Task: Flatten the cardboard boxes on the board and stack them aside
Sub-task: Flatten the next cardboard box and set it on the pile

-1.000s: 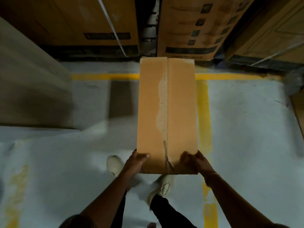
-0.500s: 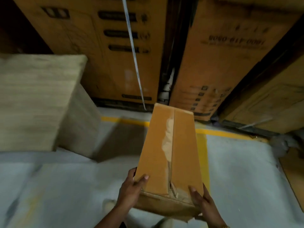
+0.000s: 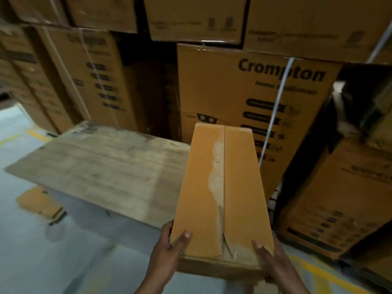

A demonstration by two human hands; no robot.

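Observation:
A long, unflattened brown cardboard box (image 3: pixel 199 187) is held out in front of me, its top seam torn where tape was peeled off. My left hand (image 3: pixel 167 251) grips its near left corner, thumb on top. On the near right corner sits my right hand (image 3: pixel 273 262), fingers spread over the edge. The box hangs above the right end of a worn wooden board (image 3: pixel 101 166), which lies raised over the floor to my left.
Tall stacks of printed cartons (image 3: pixel 244 85) wall off the back and right, some bound with white strapping. A flattened piece of cardboard (image 3: pixel 40 202) lies on the grey floor under the board's near left edge. Yellow floor lines run at far left and lower right.
My view has lifted from the floor toward the cartons. The box has come up and forward with both hands, and it now reaches over the board's right end.

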